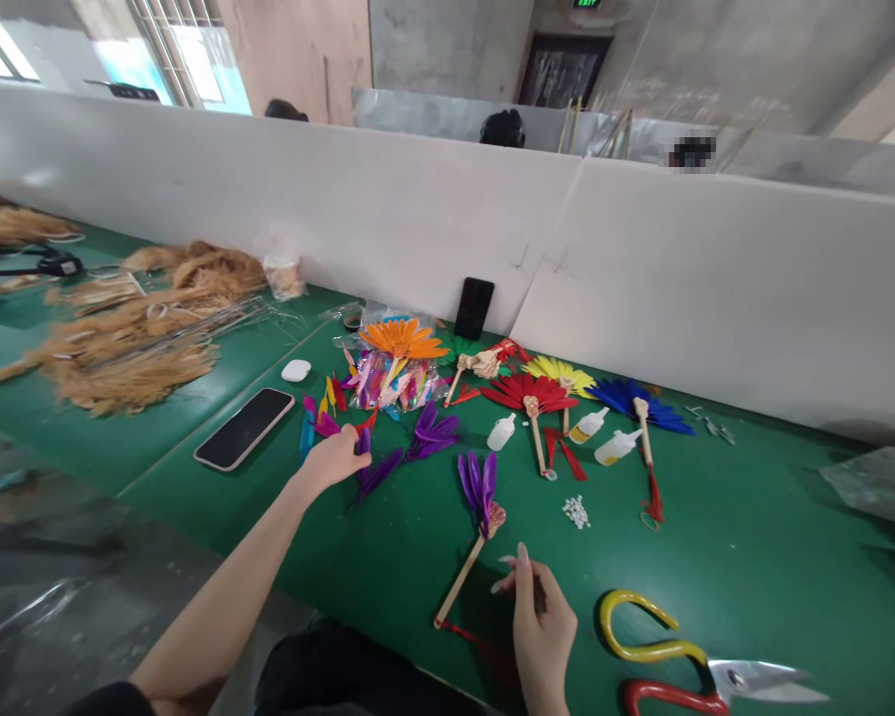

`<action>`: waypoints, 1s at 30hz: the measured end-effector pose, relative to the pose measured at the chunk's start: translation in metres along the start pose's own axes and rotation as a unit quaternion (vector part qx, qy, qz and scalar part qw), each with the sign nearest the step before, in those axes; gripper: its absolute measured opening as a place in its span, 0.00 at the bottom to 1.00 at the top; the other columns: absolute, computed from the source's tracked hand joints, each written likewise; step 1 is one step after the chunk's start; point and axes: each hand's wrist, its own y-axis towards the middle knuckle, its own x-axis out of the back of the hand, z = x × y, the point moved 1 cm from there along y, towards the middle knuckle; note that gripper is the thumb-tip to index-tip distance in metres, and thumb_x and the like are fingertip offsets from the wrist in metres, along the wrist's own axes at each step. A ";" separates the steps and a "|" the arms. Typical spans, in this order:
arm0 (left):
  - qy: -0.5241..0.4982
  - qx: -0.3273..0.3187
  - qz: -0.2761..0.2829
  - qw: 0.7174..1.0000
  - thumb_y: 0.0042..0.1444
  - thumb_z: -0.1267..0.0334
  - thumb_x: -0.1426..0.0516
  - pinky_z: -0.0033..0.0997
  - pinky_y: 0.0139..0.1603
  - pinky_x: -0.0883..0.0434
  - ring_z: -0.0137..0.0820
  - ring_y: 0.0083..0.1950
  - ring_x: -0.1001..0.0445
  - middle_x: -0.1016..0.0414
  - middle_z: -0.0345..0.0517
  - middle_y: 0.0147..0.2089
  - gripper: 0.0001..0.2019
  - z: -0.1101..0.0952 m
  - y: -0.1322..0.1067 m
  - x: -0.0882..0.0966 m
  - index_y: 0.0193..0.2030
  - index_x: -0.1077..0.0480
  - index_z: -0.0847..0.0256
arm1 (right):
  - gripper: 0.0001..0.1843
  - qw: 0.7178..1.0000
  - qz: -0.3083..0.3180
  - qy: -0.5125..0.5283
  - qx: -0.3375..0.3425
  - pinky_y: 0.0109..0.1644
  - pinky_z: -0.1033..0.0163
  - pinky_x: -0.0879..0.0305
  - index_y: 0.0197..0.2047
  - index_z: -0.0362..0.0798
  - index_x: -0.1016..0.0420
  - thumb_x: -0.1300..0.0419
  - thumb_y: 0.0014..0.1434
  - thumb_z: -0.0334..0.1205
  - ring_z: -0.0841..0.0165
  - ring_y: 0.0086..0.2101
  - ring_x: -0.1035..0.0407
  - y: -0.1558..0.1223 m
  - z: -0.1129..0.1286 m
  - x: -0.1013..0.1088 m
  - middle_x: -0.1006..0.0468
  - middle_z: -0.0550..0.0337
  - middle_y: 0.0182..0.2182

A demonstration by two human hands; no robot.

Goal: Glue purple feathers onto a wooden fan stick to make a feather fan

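My left hand (334, 460) is closed, its fingertips pinching a purple feather (365, 443) at the edge of a loose group. Right beside it lie more purple feathers (431, 434) and a few pink, yellow and red ones. In front of me lies a partly feathered fan (462, 577): purple feathers stand at its head, on a thin wooden handle with a red tassel. My right hand (543, 622) hovers just right of that handle, fingers loosely curled and apart, with nothing visible in them.
Finished feather fans in orange (403, 340), red (529, 390) and blue (641, 398) lie toward the partition (418, 219). Glue bottles (616, 447), white beads (576, 512), large scissors (705, 664), a phone (245, 430) and dried grass (134, 358) occupy the green table.
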 end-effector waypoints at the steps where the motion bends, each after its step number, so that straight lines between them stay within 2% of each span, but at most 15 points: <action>1: -0.001 0.005 -0.005 1.000 0.52 0.59 0.46 0.29 0.25 0.42 0.41 0.32 0.25 0.26 0.53 0.30 0.14 -0.002 0.000 -0.002 0.41 0.38 0.66 | 0.20 1.000 0.003 0.003 0.000 0.37 0.67 0.37 0.32 0.45 0.27 0.48 0.59 0.53 0.67 0.27 0.30 0.000 0.000 0.000 0.26 0.60 0.20; 4: -0.016 0.005 -0.007 1.000 0.52 0.59 0.47 0.29 0.23 0.43 0.40 0.29 0.26 0.27 0.52 0.29 0.12 -0.006 -0.003 -0.005 0.39 0.39 0.66 | 0.20 1.000 0.012 0.007 0.001 0.36 0.67 0.38 0.31 0.45 0.27 0.48 0.59 0.53 0.68 0.25 0.31 -0.001 0.001 0.000 0.26 0.61 0.20; 8: -0.053 -0.027 -0.005 0.998 0.55 0.57 0.50 0.27 0.23 0.44 0.32 0.24 0.32 0.32 0.41 0.23 0.08 -0.005 -0.005 -0.003 0.33 0.41 0.61 | 0.20 1.000 0.021 0.009 0.002 0.35 0.68 0.38 0.30 0.45 0.27 0.49 0.60 0.52 0.68 0.25 0.31 -0.001 0.001 0.000 0.27 0.61 0.19; 11: -0.108 -0.072 -0.027 0.991 0.55 0.54 0.51 0.26 0.23 0.46 0.27 0.21 0.38 0.41 0.35 0.20 0.12 -0.001 -0.006 0.008 0.27 0.45 0.59 | 0.20 1.000 0.024 0.009 0.006 0.34 0.67 0.38 0.29 0.45 0.27 0.49 0.60 0.52 0.68 0.25 0.31 -0.001 0.000 -0.001 0.27 0.60 0.20; 14: -0.186 -0.125 -0.082 0.971 0.54 0.51 0.51 0.25 0.23 0.47 0.25 0.20 0.42 0.48 0.33 0.18 0.16 -0.003 -0.012 0.025 0.24 0.47 0.58 | 0.20 1.000 0.022 0.012 0.014 0.33 0.68 0.38 0.29 0.45 0.26 0.48 0.60 0.51 0.70 0.23 0.32 0.000 -0.001 -0.002 0.27 0.62 0.19; 16: -0.243 -0.143 -0.129 0.951 0.55 0.51 0.50 0.24 0.23 0.46 0.25 0.21 0.41 0.47 0.33 0.19 0.16 -0.009 -0.020 0.037 0.24 0.46 0.59 | 0.19 0.999 0.019 0.019 0.025 0.32 0.68 0.38 0.28 0.46 0.27 0.48 0.60 0.50 0.70 0.22 0.33 0.001 0.000 -0.003 0.28 0.63 0.18; 19: -0.321 -0.134 -0.183 0.919 0.56 0.51 0.51 0.22 0.19 0.45 0.24 0.18 0.42 0.45 0.32 0.18 0.14 -0.018 -0.032 0.048 0.27 0.44 0.58 | 0.19 0.998 0.013 0.032 0.048 0.29 0.69 0.38 0.24 0.46 0.29 0.48 0.60 0.49 0.71 0.21 0.33 0.002 0.005 -0.005 0.28 0.62 0.18; 22: -0.317 -0.167 -0.222 0.907 0.55 0.53 0.47 0.22 0.19 0.42 0.23 0.17 0.40 0.41 0.32 0.18 0.13 -0.025 -0.039 0.050 0.27 0.42 0.58 | 0.17 0.998 0.008 0.046 0.052 0.28 0.69 0.37 0.27 0.45 0.28 0.47 0.61 0.47 0.71 0.20 0.33 0.001 0.010 -0.007 0.29 0.63 0.17; 25: -0.398 -0.184 -0.268 0.858 0.57 0.54 0.48 0.22 0.17 0.40 0.24 0.15 0.39 0.38 0.32 0.17 0.10 -0.030 -0.039 0.047 0.31 0.41 0.57 | 0.15 0.997 0.006 0.064 0.037 0.28 0.68 0.36 0.33 0.44 0.28 0.47 0.60 0.47 0.70 0.21 0.33 0.000 0.012 -0.006 0.30 0.64 0.17; 27: -0.442 -0.181 -0.266 0.837 0.57 0.54 0.48 0.23 0.16 0.39 0.24 0.14 0.39 0.36 0.33 0.17 0.10 -0.033 -0.038 0.043 0.32 0.41 0.57 | 0.14 0.997 0.008 0.066 0.032 0.29 0.67 0.35 0.35 0.45 0.29 0.47 0.60 0.47 0.70 0.21 0.31 -0.001 0.015 -0.004 0.29 0.64 0.18; 30: -0.449 -0.182 -0.214 0.848 0.57 0.54 0.47 0.23 0.15 0.38 0.24 0.14 0.36 0.32 0.35 0.18 0.10 -0.040 -0.039 0.035 0.33 0.40 0.58 | 0.13 0.997 0.040 0.050 0.041 0.31 0.66 0.33 0.38 0.45 0.28 0.45 0.59 0.46 0.69 0.24 0.29 -0.001 0.025 -0.001 0.26 0.62 0.21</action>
